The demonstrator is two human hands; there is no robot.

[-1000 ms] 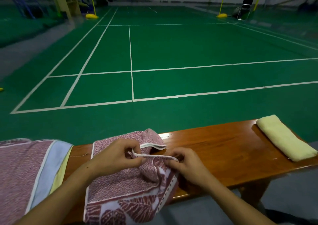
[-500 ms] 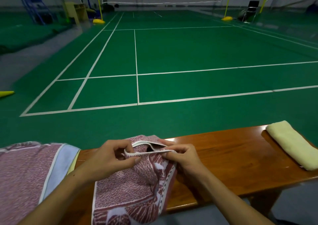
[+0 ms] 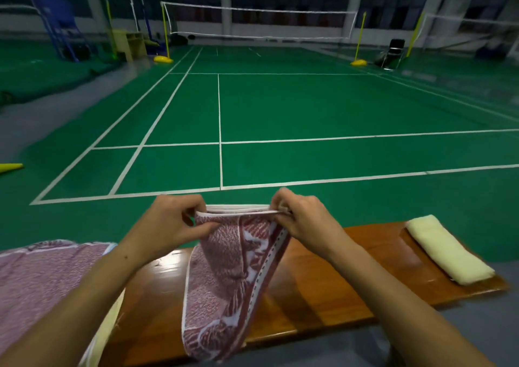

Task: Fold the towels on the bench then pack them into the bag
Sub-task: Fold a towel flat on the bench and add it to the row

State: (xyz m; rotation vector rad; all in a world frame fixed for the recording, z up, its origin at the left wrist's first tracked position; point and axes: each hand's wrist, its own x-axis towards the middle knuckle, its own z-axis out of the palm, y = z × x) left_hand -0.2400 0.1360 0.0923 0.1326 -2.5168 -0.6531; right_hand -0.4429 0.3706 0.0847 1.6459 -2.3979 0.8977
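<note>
A dark red patterned towel (image 3: 230, 279) with a white hem hangs in the air over the wooden bench (image 3: 331, 288). My left hand (image 3: 171, 220) pinches its upper left corner and my right hand (image 3: 300, 215) pinches the upper right corner, the hem stretched between them. The towel's lower end drapes past the bench's near edge. A folded pale yellow towel (image 3: 446, 251) lies at the right end of the bench. A pile of pink, blue and yellow towels (image 3: 42, 279) lies at the left. No bag is in view.
Beyond the bench stretches a green badminton court (image 3: 280, 108) with white lines and a net (image 3: 258, 21). A black chair (image 3: 393, 52) stands at the far right. Grey floor runs below the bench's near edge.
Both hands have lifted the red towel off the bench by its hem and pulled the corners apart. The camera has tilted upward, showing more of the court.
</note>
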